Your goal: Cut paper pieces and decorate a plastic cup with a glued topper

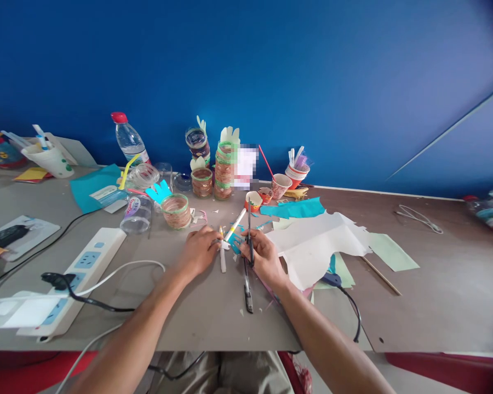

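My right hand (263,256) is closed around dark-handled scissors (250,232), whose blades point away from me. My left hand (201,249) has its fingers pinched together at a small white piece (225,245), which looks like paper. Under that piece a white pen (223,261) lies lengthwise on the table. A white and yellow marker (235,225) lies at a slant between my hands. Scraps of blue paper (234,242) sit just beside the scissors. Below my right hand is a black and clear pen (247,290).
White paper (312,246) and a blue strip (298,208) lie to the right. Wrapped jars (176,212) and paper cups (280,187) stand behind my hands, beside a water bottle (129,139). A power strip (84,268) with cables occupies the left.
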Motion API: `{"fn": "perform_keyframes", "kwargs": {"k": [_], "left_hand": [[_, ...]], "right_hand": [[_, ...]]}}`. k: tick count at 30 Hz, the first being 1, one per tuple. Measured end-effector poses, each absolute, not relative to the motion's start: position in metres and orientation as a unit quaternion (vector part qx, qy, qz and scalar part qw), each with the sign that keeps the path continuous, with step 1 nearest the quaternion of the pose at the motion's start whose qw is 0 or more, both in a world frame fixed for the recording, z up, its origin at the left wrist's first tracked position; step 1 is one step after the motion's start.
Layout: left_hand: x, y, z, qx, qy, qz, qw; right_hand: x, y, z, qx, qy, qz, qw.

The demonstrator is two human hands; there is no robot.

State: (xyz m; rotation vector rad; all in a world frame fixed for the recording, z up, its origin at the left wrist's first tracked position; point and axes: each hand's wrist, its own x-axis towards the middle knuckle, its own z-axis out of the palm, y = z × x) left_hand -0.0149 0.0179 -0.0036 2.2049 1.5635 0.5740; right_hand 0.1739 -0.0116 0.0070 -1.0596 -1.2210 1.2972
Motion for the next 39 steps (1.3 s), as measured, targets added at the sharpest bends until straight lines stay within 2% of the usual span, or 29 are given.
{"fn": "perform_keyframes", "kwargs": {"k": [6,11,14,17,19,22,33,39], "left_hand": [[-0.005,0.014,-0.008,0.825,0.515,0.169,0.16],[-0.004,0.017,-0.009,0.802,0.522,0.218,0.193],[-0.005,0.019,-0.008,0.743,0.527,0.317,0.263],[-0.004,0.018,-0.002,0.636,0.521,0.414,0.39],[-0.002,0.016,0.004,0.576,0.508,0.441,0.465],[0.0,0.011,0.013,0.534,0.49,0.456,0.517],[-0.005,0.007,0.018,0.493,0.441,0.469,0.586],[0.0,0.005,0.022,0.54,0.452,0.428,0.567]], "right_hand": [[0.174,-0.011,0.007,-0.434,-0.507,0.539,0.514],[0.175,-0.012,0.009,-0.436,-0.509,0.536,0.513],[0.174,-0.011,0.009,-0.439,-0.512,0.531,0.513],[0.174,-0.011,0.007,-0.44,-0.521,0.527,0.507],[0.174,-0.01,0.005,-0.441,-0.529,0.523,0.501],[0.173,-0.01,0.003,-0.449,-0.543,0.512,0.491],[0.172,-0.015,0.0,-0.488,-0.612,0.453,0.427],[0.172,-0.013,-0.001,-0.477,-0.588,0.467,0.457]]}}
